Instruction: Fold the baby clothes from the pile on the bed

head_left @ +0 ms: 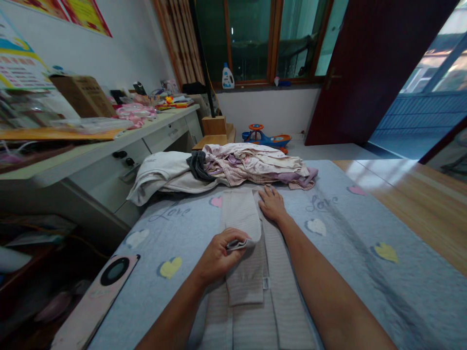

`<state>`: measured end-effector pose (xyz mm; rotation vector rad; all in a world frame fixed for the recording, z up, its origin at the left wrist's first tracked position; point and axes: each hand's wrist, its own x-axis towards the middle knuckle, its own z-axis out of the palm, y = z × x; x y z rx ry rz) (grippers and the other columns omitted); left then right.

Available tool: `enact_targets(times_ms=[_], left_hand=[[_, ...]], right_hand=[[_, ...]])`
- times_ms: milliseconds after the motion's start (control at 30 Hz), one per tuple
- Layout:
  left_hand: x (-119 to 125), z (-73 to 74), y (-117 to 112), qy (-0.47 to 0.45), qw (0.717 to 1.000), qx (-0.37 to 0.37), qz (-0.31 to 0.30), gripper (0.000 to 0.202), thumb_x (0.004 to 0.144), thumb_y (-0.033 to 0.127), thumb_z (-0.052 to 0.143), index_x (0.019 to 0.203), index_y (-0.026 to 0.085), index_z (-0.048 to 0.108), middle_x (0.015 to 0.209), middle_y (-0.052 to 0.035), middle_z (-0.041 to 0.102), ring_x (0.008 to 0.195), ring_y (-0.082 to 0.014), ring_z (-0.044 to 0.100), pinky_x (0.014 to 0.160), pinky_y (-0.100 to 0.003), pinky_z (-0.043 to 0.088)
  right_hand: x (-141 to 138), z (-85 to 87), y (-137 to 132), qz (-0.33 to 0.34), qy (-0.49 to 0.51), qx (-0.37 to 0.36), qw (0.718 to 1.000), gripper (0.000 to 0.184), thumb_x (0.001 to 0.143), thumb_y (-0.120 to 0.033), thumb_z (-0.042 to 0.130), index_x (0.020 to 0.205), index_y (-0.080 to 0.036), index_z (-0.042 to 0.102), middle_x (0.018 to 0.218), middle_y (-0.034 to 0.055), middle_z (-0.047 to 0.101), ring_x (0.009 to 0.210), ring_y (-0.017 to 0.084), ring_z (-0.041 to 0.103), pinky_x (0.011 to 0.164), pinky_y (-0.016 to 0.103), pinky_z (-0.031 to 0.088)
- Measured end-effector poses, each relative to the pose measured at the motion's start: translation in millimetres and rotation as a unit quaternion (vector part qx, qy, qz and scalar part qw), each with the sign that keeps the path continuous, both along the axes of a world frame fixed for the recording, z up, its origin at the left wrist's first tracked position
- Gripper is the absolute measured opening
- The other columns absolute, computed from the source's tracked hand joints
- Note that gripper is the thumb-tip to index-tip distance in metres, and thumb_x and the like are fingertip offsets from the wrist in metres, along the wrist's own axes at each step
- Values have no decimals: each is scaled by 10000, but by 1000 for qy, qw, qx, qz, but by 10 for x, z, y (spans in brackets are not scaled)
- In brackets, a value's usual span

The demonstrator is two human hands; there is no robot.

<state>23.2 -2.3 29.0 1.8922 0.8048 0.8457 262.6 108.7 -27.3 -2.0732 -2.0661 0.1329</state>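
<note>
Pinching the folded edge of the soft striped knit garment in my left hand, my right hand lying open beside it on the blue bedsheet; it's looking light and limp, so I'm holding by that edge

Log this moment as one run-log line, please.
left hand: gripping folded edge of beige striped garment | right hand: flat beside garment, on blue bedsheet | beyond: clothes pile
</note>
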Motion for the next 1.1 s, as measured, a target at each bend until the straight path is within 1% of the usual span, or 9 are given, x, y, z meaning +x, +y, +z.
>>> enact_targets(times_ms=[167, 300, 533, 667, 800, 867, 967, 1033, 1100], left_hand=[[22, 17, -20, 15, 999, -15, -32, 153, 816, 199, 623, 931, 180, 721, 971, -81, 731, 925, -207, 663, 846, -309, 482], [26, 7, -27, 29, 998, -36, -45, 162, 787, 205, 630, 915, 176, 724, 937, -73, 733, 875, -201, 659, 807, -300, 485], [33, -31, -47, 57, 996, -57, -39, 158, 778, 222, 651, 904, 170, 730, 875, -60, 718, 811, -184, 641, 734, -269, 461], [49, -19, -49, 69, 995, -59, -43, 168, 767, 205, 634, 899, 168, 731, 858, -53, 710, 791, -175, 629, 730, -267, 453], [59, -20, -46, 74, 994, -58, -48, 162, 768, 205, 620, 883, 171, 729, 852, -53, 709, 795, -177, 626, 736, -269, 455], [61, -31, -45, 70, 995, -55, -51, 161, 766, 209, 622, 884, 174, 726, 855, -53, 712, 802, -180, 629, 744, -272, 459], [62, -43, -45, 68, 995, -53, -49, 172, 753, 195, 624, 892, 178, 724, 869, -54, 718, 815, -184, 634, 761, -279, 468], [64, -41, -44, 69, 995, -53, -52, 182, 747, 183, 619, 896, 179, 725, 882, -55, 720, 825, -186, 638, 769, -282, 472], [67, -35, -43, 66, 995, -51, -61, 182, 753, 182, 615, 895, 178, 728, 890, -57, 720, 835, -188, 642, 774, -284, 473]], right_hand=[[-1, 3, 6, 3, 2, 1, 1000, 526, 972, -328, 388, 1495, -325, 446, 1629, 63, 303, 1474, 334, 263, 1137, 527, 277], [4, -28, 53, -11, -1, -4, 1000, 511, 993, -350, 361, 1495, -311, 448, 1632, 66, 298, 1472, 326, 270, 1142, 519, 280], [55, -76, 102, -12, 0, -6, 1000, 499, 1013, -383, 343, 1497, -309, 441, 1629, 56, 305, 1446, 319, 321, 1136, 505, 299], [113, -87, 117, 1, 14, 12, 1000, 495, 1001, -333, 371, 1485, -280, 462, 1608, 77, 343, 1428, 291, 352, 1140, 477, 303], [178, -101, 141, 12, 44, 43, 998, 484, 964, -244, 412, 1433, -245, 532, 1563, 85, 413, 1395, 234, 397, 1151, 417, 296], [187, -99, 136, 18, 61, 59, 996, 465, 963, -247, 419, 1405, -258, 564, 1551, 73, 430, 1393, 226, 396, 1155, 410, 289], [164, -75, 104, 23, 85, 66, 994, 430, 983, -315, 416, 1375, -320, 592, 1551, 29, 436, 1407, 233, 368, 1152, 427, 280], [136, -54, 77, 29, 98, 66, 993, 421, 987, -350, 413, 1363, -347, 602, 1547, 5, 443, 1416, 242, 343, 1157, 443, 257], [108, -39, 56, 40, 109, 70, 991, 420, 984, -359, 420, 1360, -350, 606, 1532, 1, 461, 1419, 249, 326, 1163, 451, 227]])
